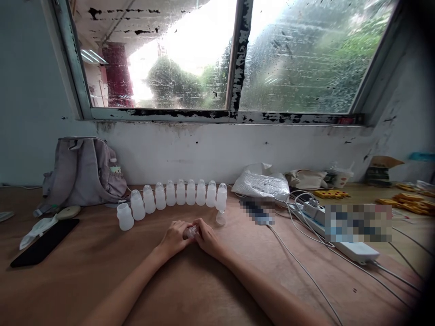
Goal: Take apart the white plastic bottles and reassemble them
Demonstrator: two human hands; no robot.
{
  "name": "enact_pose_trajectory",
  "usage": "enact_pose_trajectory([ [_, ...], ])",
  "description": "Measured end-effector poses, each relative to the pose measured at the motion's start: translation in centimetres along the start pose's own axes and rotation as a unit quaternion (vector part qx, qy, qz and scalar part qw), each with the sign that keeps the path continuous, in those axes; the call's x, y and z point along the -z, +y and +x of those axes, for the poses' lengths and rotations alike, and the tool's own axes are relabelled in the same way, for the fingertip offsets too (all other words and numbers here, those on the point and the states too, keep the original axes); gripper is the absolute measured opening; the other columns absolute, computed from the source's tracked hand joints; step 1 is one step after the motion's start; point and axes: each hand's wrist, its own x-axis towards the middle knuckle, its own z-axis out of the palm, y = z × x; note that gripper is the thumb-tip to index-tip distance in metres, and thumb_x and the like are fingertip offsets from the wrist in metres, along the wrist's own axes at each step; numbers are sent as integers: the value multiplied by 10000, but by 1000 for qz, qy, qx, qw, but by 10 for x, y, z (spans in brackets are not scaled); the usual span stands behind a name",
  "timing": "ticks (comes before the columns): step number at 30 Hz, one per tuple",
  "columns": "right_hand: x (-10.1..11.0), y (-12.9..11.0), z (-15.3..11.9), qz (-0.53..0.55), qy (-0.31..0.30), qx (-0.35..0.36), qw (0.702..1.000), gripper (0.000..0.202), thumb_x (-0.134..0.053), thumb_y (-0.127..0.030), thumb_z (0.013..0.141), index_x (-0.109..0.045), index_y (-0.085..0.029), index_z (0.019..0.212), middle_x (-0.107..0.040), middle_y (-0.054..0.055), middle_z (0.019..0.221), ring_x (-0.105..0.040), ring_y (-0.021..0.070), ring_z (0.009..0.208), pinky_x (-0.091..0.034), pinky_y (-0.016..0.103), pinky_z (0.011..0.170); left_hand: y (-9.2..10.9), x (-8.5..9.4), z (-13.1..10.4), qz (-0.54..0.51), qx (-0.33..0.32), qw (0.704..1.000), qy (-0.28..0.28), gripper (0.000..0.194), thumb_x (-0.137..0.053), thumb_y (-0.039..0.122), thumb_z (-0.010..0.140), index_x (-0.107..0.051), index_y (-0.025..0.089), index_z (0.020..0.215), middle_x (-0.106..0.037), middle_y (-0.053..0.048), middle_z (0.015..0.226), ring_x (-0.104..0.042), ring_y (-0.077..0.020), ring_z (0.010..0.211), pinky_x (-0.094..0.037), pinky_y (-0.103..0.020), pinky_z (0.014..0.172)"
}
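Low over the tabletop, my left hand and my right hand meet, fingers closed on a small clear plastic piece. It looks like a bottle top part, but the fingers hide much of it. Behind the hands several frosted baby bottles stand upright in a curved row, most with clear domed tops. The leftmost bottle has an open mouth and no top. By the right end bottle sits a loose clear dome cap.
A grey backpack leans on the wall at left, near a black phone-like slab. To the right lie a silvery plastic bag, a white power strip with cables, and yellow parts.
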Motion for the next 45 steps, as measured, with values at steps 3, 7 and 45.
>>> enact_pose_trajectory([
  [3,-3,-3,1,-10,4,7,1000,238,-347,-71,717,-409,-183,918,-488,33,800,-469,145,697,-386,259,652,-5,5,-1,12,-16,1000,1,343,-552,421,716,-576,194,972,-625,-60,909,-535,-214,864,-343,-356,813],
  [7,-3,-9,2,-10,9,14,1000,203,-321,-92,771,-389,-184,940,-489,40,817,-474,143,707,-388,254,654,-11,10,1,16,-48,999,-1,353,-563,403,719,-555,202,1009,-630,-46,950,-529,-202,892,-317,-350,836],
  [45,-14,5,18,-295,-33,-56,953,158,-359,-134,805,-466,-177,914,-531,59,858,-494,169,810,-345,254,707,-68,12,-20,269,221,934,76,332,-344,295,815,-467,203,1110,-522,-108,1094,-441,-275,1006,-307,-463,827],
])
